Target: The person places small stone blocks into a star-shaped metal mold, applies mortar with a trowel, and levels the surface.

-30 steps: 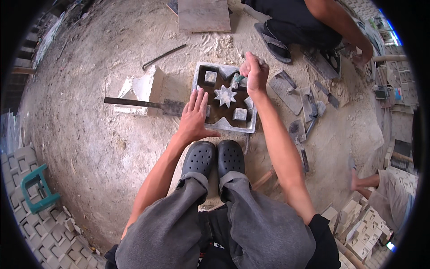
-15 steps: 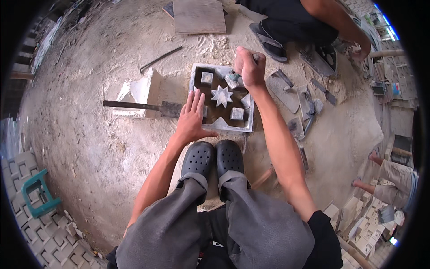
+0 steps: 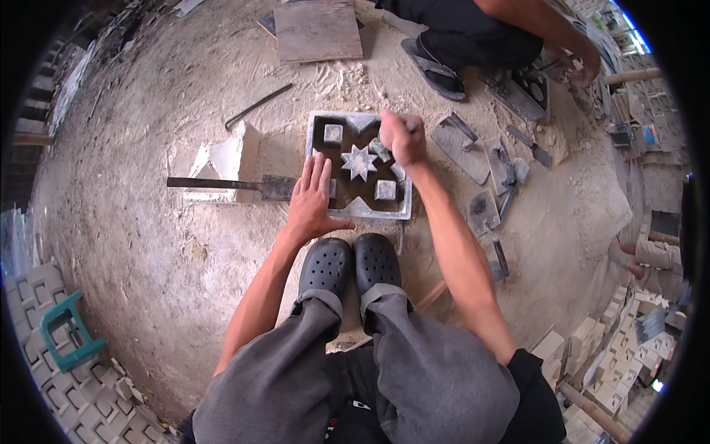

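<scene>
A rectangular grey metal mould lies on the dusty ground beyond my shoes, with an eight-pointed star block, square blocks and triangular points inside. My left hand rests open on the mould's left side, fingers stretched forward and thumb apart. My right hand is closed in a fist over the mould's upper right. A round handle end shows at the top of the fist. Below it, a small pale, greenish tool head reaches into the mould near the star; its exact kind is unclear.
A long-handled flat trowel leans over a white block at left. Trowels and a hammer lie at right, and a bent metal bar lies beyond. Another person crouches far right. A teal stool stands left.
My right hand has come nearer with its tool, from the mould's far edge toward the star. My left hand stays on the mould's left side. The view has shifted slightly.
</scene>
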`<state>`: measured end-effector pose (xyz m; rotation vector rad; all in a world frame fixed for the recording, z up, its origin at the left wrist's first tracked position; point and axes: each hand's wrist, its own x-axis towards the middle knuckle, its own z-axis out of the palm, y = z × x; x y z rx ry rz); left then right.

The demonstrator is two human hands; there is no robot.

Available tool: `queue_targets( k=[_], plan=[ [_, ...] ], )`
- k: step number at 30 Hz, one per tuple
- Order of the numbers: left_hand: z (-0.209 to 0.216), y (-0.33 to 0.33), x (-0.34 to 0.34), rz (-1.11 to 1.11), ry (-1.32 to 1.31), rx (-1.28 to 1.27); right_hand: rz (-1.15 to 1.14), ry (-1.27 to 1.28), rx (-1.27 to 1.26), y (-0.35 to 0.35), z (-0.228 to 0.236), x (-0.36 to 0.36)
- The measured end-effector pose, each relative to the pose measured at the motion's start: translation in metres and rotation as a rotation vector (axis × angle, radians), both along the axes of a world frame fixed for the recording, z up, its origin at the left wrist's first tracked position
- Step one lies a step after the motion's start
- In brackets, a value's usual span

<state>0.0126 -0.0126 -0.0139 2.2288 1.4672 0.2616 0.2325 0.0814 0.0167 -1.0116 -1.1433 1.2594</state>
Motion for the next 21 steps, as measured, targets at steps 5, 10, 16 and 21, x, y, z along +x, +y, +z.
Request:
queue_targets(
  k=[5,10,16,21],
  plan=[
    [-0.002,-0.002,-0.001,0.005,0.003,-0.016,-0.089,0.147,0.08,-0.015,0.024,0.009],
    [0.001,0.002,-0.001,0.023,0.003,0.01,-0.194,0.023,-0.024,-0.019,0.012,-0.002],
    [-0.001,-0.003,0.005,0.0,0.003,-0.009,-0.377,0.05,0.112,-0.048,-0.03,0.002],
    [-0.006,-0.005,-0.009,0.023,0.004,0.005,-0.226,-0.003,0.011,-0.053,0.026,-0.005]
  ],
)
